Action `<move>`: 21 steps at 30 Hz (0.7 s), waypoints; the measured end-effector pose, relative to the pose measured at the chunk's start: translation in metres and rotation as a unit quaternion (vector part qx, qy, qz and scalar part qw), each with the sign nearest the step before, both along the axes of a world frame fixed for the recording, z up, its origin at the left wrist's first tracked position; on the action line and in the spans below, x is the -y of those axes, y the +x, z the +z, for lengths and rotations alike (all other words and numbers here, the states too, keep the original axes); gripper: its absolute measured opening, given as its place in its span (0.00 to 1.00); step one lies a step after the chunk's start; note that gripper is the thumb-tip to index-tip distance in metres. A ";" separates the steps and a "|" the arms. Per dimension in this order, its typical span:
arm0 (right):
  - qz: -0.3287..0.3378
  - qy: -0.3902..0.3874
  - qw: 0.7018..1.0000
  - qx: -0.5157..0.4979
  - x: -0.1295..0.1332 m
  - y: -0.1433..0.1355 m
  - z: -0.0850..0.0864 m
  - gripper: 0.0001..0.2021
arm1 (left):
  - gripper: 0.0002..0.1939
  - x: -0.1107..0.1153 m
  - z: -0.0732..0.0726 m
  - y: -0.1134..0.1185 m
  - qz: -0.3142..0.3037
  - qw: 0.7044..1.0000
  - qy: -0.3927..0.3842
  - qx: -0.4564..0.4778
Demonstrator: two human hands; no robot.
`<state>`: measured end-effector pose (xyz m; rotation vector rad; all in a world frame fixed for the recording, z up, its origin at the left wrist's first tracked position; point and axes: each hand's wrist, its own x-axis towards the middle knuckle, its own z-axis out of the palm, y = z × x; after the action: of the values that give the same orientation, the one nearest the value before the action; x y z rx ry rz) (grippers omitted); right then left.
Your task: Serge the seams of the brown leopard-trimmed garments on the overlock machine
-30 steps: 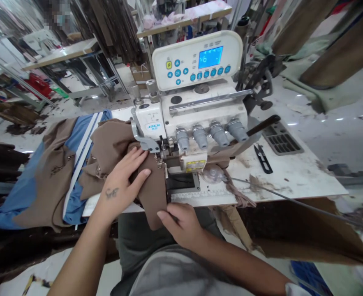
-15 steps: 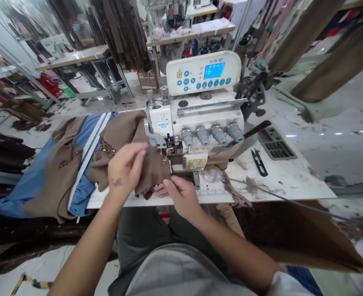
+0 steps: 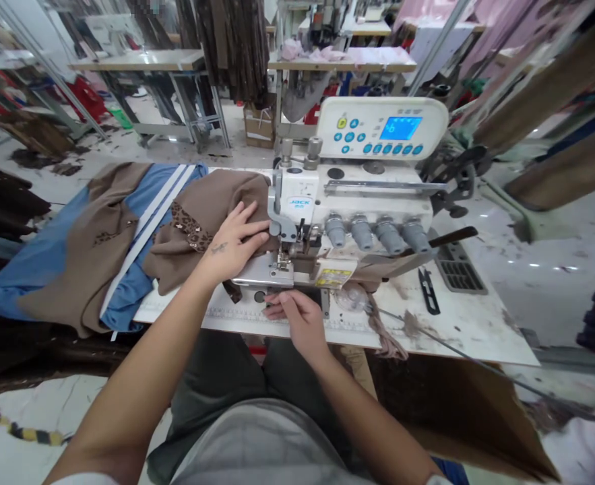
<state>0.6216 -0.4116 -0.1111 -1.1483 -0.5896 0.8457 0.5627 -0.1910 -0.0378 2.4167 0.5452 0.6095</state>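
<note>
My left hand [image 3: 239,244] lies with fingers spread on a brown fabric piece [image 3: 216,195], left of the presser foot on a white overlock sewing machine [image 3: 372,195]. Leopard-print patches [image 3: 191,225] show on this cloth. In front of the machine's metal bed plate [image 3: 261,273], my right hand [image 3: 302,323] is closed, thumb against the fingers; anything pinched there is too small to make out. A small dark strip of cloth [image 3: 232,291] hangs off the plate's left front corner.
Blue cloth [image 3: 145,182] with white stripes and more brown fabric drape over the table's left side. Black thread snips [image 3: 428,291] and a grey compartment tray [image 3: 459,268] lie at the right. A cardboard box [image 3: 259,124] stands on the floor behind.
The brown fabric has shifted left and back, away from my right hand, exposing the metal plate. My left hand has spread flat on the cloth. The whole view has shifted too.
</note>
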 end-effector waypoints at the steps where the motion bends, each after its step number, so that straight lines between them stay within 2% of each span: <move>1: 0.004 -0.004 1.000 0.001 0.000 0.001 -0.003 0.20 | 0.20 -0.007 -0.001 0.001 0.013 0.999 -0.031 -0.003; 3: 0.010 -0.007 1.000 0.005 0.000 0.002 -0.007 0.19 | 0.21 -0.018 -0.002 0.000 0.049 0.995 -0.082 -0.003; 5: 0.014 -0.008 1.000 0.010 0.000 0.002 -0.008 0.18 | 0.23 -0.023 -0.002 -0.004 0.073 0.992 -0.100 -0.005; 8: 0.024 -0.016 0.999 0.029 -0.002 0.001 -0.009 0.18 | 0.23 -0.013 -0.006 -0.016 0.108 0.986 -0.122 0.026; 11: 0.020 -0.021 0.998 0.057 0.000 0.001 -0.009 0.17 | 0.20 0.031 -0.024 -0.036 0.202 0.959 -0.162 0.117; 13: 0.026 -0.001 0.995 0.100 0.004 0.003 -0.009 0.16 | 0.19 0.078 -0.042 -0.054 0.256 0.941 -0.159 0.156; 14: 0.036 0.015 0.991 0.131 0.005 0.005 -0.011 0.16 | 0.18 0.102 -0.052 -0.065 0.263 0.938 -0.156 0.163; 15: 0.041 0.027 0.985 0.162 0.007 0.006 -0.012 0.18 | 0.14 0.125 -0.061 -0.075 0.248 0.943 -0.158 0.159; 17: 0.003 0.024 0.981 0.195 0.005 0.008 -0.017 0.19 | 0.15 0.156 -0.072 -0.096 0.089 0.976 -0.183 0.076; 18: -0.040 0.006 0.982 0.185 0.002 0.008 -0.019 0.19 | 0.16 0.163 -0.073 -0.105 0.029 0.983 -0.177 0.047; 19: -0.089 -0.016 0.983 0.162 -0.002 0.007 -0.020 0.19 | 0.16 0.164 -0.071 -0.111 -0.004 0.987 -0.156 0.035; 21: -0.156 -0.050 0.980 0.116 -0.009 0.006 -0.018 0.19 | 0.14 0.151 -0.058 -0.115 0.015 0.995 -0.065 0.069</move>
<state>0.6278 -0.4021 -0.1287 -1.4004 -0.5425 0.4805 0.4475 -0.3425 -0.0962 2.2292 0.5472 0.7252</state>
